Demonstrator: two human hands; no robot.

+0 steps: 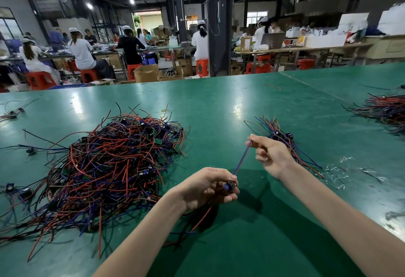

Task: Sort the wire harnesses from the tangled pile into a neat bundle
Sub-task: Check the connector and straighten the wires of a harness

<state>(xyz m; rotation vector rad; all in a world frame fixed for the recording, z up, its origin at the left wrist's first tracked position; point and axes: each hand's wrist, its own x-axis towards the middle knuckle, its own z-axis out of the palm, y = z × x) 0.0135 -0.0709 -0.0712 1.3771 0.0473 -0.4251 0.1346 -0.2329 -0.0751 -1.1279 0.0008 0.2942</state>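
Observation:
A big tangled pile [105,167] of red, blue and black wire harnesses lies on the green table [219,105], left of centre. My left hand [208,186] grips one harness by its small blue connector [229,185]; a red wire hangs from it below the hand. My right hand [269,156] pinches the far end of that harness's blue and red wires [242,158], stretched taut between both hands above the table. Just behind my right hand lies a small sorted bundle [282,138] with its connectors together.
Another heap of harnesses [388,110] lies at the right edge. Loose harnesses [13,112] sit at the far left, and clear plastic scraps [341,167] lie to the right of my right arm. Beyond the table, people sit on red stools at other benches.

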